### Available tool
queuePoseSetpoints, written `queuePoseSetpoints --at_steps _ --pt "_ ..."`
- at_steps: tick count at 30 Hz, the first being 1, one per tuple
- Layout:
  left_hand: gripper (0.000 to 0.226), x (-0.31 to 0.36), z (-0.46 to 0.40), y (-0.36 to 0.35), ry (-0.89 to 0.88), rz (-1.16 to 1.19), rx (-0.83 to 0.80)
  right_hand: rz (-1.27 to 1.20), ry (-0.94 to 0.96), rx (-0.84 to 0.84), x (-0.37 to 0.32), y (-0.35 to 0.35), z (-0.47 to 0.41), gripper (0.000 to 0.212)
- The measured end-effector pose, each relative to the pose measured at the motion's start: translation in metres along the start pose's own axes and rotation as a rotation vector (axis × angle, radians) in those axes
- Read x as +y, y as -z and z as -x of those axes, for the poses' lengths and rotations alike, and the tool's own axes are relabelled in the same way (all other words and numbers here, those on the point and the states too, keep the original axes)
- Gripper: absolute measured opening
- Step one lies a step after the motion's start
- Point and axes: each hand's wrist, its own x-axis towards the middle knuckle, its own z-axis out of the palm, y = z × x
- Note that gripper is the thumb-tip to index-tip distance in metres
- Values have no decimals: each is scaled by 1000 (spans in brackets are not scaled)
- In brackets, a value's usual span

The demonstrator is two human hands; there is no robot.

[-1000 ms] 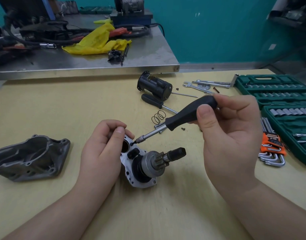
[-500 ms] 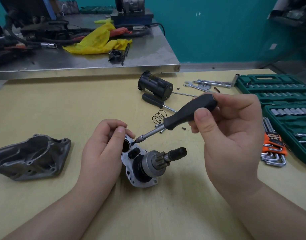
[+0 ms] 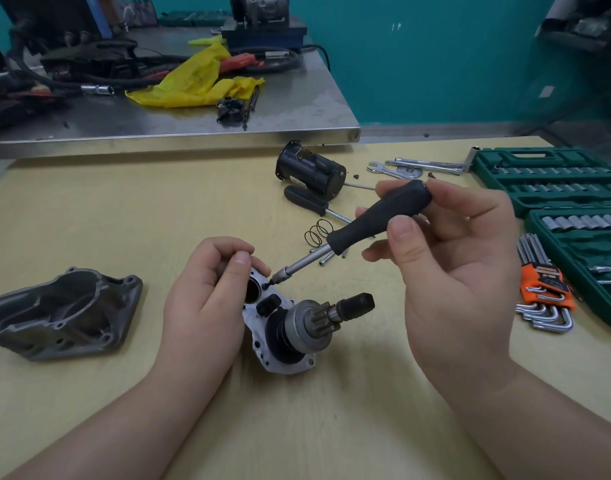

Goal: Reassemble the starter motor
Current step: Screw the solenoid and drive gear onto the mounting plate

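**Driver on the plate screw**

Right hand (image 3: 446,271) pinches the black screwdriver (image 3: 376,216) handle w/ thumb and fingertips, shaft angled down-left, bit seated on a small screw (image 3: 270,283) in the drive-end plate (image 3: 283,362). Left hand (image 3: 207,292) curls round the plate's upper edge, steadying it on the yellow table (image 3: 158,220). Pinion gear assy (image 3: 318,317) sticks out toward the right. Motor body (image 3: 311,171) lies well apart up top; spring (image 3: 318,232) nearby. Grey nose housing (image 3: 61,313) far left. Screw head type: prob. too small to tell.

Black screwdriver (image 3: 376,220) — yellow rag (image 3: 196,81)
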Motion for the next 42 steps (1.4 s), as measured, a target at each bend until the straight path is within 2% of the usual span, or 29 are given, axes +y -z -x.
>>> queuePoseSetpoints --at_steps 6,14,25,29,36,39,42 --pt "14 0 0 0 3 1 9 14 -34 93 1 -1 -3 31" --pt "19 1 1 0 12 -16 4 15 71 -21 2 4 -1 26" --pt "15 3 2 -1 1 3 6 4 34 61 2 1 3 22" --pt "16 5 2 -1 -11 -20 9 -32 7 4 0 1 3 28" --pt "15 5 2 -2 -3 4 27 4 1 89 -1 -4 -1 31" --pt "15 5 2 -2 -20 1 14 -14 7 65 0 0 -1 24" --pt "13 1 2 -1 -14 -14 12 -16 21 4 -1 3 0 27"
